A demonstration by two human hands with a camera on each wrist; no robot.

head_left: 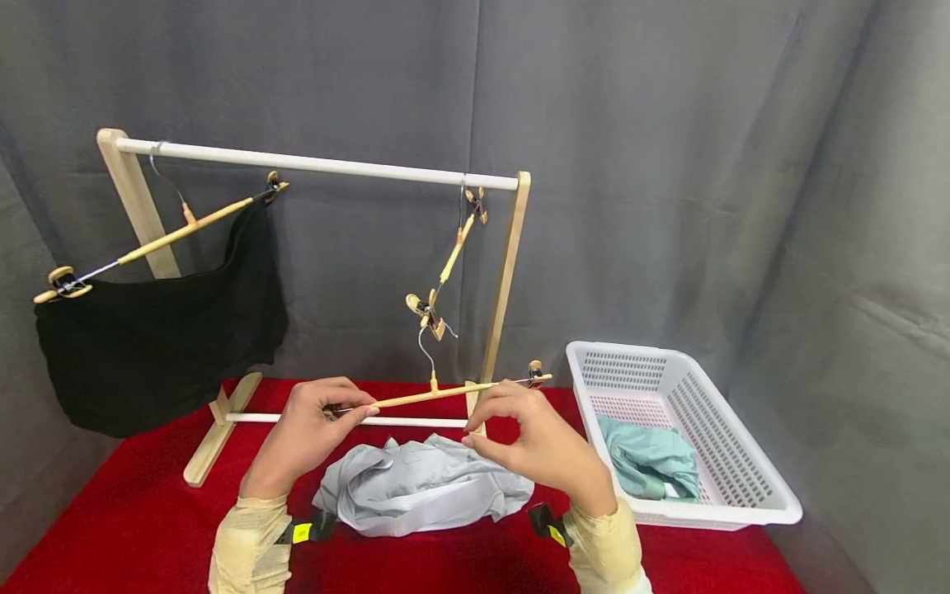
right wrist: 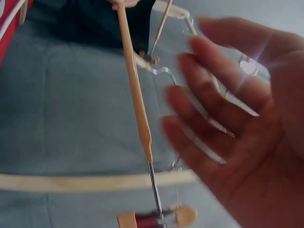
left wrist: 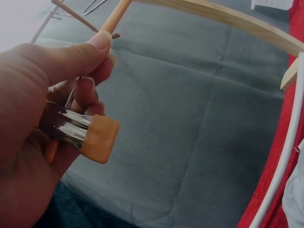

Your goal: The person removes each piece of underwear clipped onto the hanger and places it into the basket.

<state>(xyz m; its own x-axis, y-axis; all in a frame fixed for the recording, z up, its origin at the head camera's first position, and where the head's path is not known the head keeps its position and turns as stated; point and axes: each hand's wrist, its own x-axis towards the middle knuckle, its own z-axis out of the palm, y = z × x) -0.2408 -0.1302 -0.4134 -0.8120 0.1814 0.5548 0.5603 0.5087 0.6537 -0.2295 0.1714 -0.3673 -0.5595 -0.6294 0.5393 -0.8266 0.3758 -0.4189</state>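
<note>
A wooden clip hanger [head_left: 416, 398] with a metal hook is held up above the table in front of the rack. My left hand [head_left: 300, 433] pinches its bar near the left end between thumb and fingers. Beside that palm, in the left wrist view, sits the hanger's metal clip [left wrist: 78, 127] with its orange tip. My right hand [head_left: 542, 433] is by the hanger's right half. Its fingers are loosely bent and hold nothing; the right wrist view shows them apart from the bar [right wrist: 137, 104]. A crumpled light grey garment [head_left: 423, 495] lies below on the red cloth.
Behind the hands stands a wooden rack with a white rail [head_left: 319, 162]. A black garment [head_left: 171, 338] hangs from a clip hanger at its left; another hanger [head_left: 458, 243] hangs bare at the right. A white basket [head_left: 775, 507] at right holds a teal garment [head_left: 649, 458].
</note>
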